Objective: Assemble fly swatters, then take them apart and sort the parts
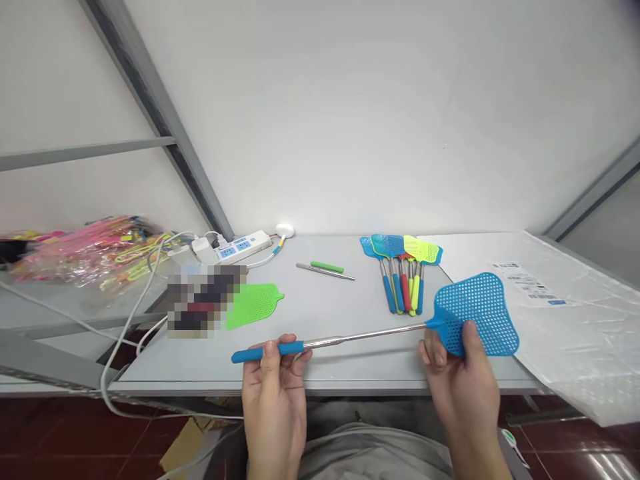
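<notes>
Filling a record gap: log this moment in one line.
left fingers: hold blue handle | right fingers: pinch blue swatter head | metal rod: joins handle to head | green swatter head: on table

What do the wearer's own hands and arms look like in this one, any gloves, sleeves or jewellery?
Both the left hand and the right hand are bare: no gloves, rings, watch or bracelet show. No sleeves or cables are visible on the short stretch of arm in frame. Grey fabric, apparently clothing, shows between them.
</notes>
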